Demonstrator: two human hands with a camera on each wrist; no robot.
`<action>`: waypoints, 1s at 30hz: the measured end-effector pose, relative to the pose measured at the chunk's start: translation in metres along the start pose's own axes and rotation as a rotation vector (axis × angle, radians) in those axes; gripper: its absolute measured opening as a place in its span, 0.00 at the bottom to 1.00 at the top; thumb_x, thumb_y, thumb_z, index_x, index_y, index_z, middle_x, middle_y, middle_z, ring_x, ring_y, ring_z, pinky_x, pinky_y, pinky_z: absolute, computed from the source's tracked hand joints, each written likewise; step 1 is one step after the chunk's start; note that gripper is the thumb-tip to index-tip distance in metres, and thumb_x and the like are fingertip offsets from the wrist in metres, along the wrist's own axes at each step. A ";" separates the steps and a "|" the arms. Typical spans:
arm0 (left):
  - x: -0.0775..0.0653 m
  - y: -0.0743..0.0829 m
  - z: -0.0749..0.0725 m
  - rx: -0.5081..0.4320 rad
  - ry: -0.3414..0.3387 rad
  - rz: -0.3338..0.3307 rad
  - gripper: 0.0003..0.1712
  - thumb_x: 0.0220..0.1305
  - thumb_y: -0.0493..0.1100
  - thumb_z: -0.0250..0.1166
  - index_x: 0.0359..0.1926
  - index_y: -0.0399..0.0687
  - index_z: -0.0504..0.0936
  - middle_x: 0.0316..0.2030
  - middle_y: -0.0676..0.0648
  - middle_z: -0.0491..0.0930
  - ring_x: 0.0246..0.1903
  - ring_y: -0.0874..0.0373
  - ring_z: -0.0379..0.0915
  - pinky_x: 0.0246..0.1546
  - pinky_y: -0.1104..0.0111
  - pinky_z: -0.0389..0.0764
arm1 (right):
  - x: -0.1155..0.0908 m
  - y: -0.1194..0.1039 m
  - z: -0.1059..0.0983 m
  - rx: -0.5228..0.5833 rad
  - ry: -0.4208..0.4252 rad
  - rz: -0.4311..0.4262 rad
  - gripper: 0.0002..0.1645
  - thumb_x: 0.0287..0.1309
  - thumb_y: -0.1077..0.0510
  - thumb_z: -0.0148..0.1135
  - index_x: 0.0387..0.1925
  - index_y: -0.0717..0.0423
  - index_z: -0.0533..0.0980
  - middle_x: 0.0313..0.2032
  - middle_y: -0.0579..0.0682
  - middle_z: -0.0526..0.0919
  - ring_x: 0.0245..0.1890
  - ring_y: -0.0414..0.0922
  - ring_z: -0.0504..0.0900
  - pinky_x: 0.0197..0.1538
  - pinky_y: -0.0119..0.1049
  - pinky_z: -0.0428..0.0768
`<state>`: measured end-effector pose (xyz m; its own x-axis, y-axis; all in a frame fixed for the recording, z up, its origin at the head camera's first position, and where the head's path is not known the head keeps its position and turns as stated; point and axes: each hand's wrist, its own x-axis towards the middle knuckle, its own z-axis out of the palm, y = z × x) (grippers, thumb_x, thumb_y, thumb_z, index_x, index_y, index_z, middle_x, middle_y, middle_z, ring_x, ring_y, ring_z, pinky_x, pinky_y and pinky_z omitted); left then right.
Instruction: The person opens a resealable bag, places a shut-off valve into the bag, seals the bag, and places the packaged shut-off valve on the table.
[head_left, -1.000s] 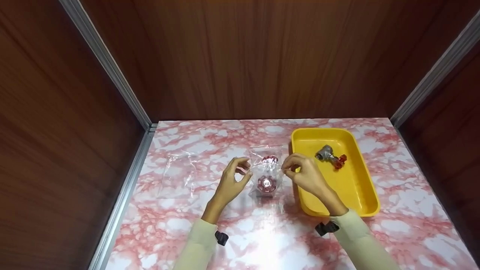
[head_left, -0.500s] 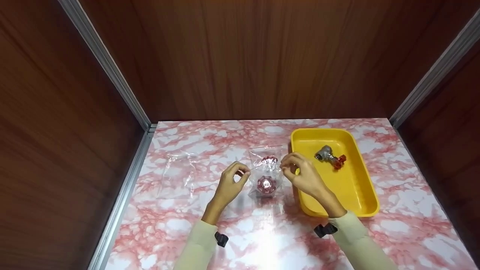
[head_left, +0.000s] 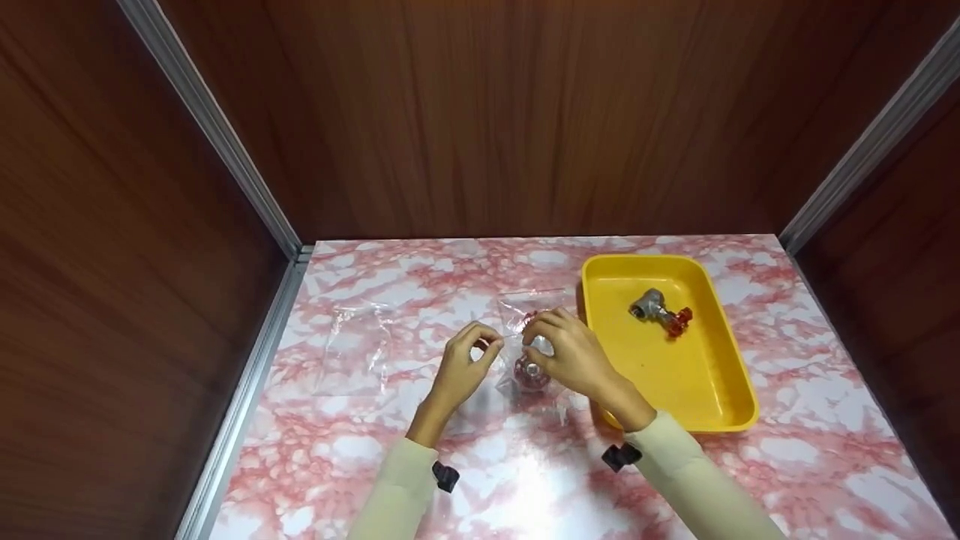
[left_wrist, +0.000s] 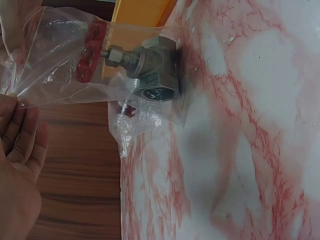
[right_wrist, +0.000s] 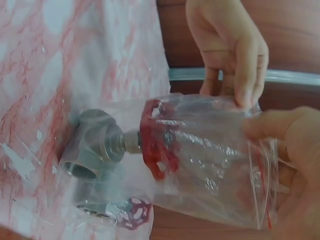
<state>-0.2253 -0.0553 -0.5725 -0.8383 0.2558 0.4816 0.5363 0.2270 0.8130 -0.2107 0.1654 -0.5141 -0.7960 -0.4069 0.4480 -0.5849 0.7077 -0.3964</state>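
Observation:
My left hand pinches one top corner of a clear zip bag between thumb and fingertips. Close beside it, my right hand pinches the bag's top edge, by the red-lined zip strip. Inside the bag stands a grey metal valve, its red handwheel turned up toward the bag's mouth. The valve's body rests at the table. Behind it lies a second bag with another valve, whose red handwheel shows; my right hand partly covers it in the head view.
A yellow tray stands to the right, holding a loose valve with a red handwheel. Flat on the left of the marbled table lies a clear bag. Dark wood panels enclose the back and sides.
First the left thumb and fingers closed together at the bag's left corner. Then my right hand slid left along the top edge, from the right corner toward the left hand.

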 end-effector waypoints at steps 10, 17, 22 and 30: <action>0.003 0.000 -0.002 0.015 0.030 0.010 0.06 0.76 0.38 0.67 0.42 0.38 0.85 0.40 0.45 0.85 0.42 0.55 0.82 0.48 0.66 0.87 | 0.008 -0.003 0.006 -0.015 0.025 0.032 0.10 0.56 0.60 0.78 0.39 0.52 0.84 0.41 0.48 0.91 0.45 0.50 0.85 0.48 0.48 0.86; 0.003 -0.001 0.000 -0.019 0.084 0.023 0.02 0.73 0.34 0.68 0.39 0.42 0.85 0.38 0.45 0.86 0.39 0.51 0.83 0.45 0.65 0.87 | 0.011 -0.006 0.008 0.005 0.007 0.025 0.24 0.60 0.54 0.79 0.55 0.53 0.80 0.46 0.50 0.89 0.46 0.51 0.87 0.48 0.48 0.87; 0.005 0.000 -0.001 -0.033 0.092 0.020 0.03 0.72 0.32 0.69 0.39 0.42 0.86 0.38 0.45 0.86 0.39 0.51 0.83 0.44 0.64 0.87 | 0.015 -0.008 0.010 -0.038 0.010 -0.044 0.18 0.63 0.53 0.77 0.52 0.52 0.85 0.48 0.49 0.90 0.50 0.51 0.85 0.56 0.50 0.85; 0.002 0.000 -0.003 -0.004 0.069 -0.009 0.04 0.72 0.39 0.70 0.41 0.42 0.87 0.40 0.46 0.87 0.41 0.57 0.83 0.47 0.66 0.86 | 0.021 -0.010 0.016 -0.061 0.001 -0.052 0.08 0.62 0.56 0.77 0.42 0.50 0.86 0.39 0.46 0.90 0.45 0.49 0.83 0.51 0.48 0.85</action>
<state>-0.2275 -0.0572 -0.5709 -0.8478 0.1880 0.4959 0.5286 0.2255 0.8183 -0.2241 0.1403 -0.5132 -0.7648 -0.4434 0.4674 -0.6147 0.7195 -0.3232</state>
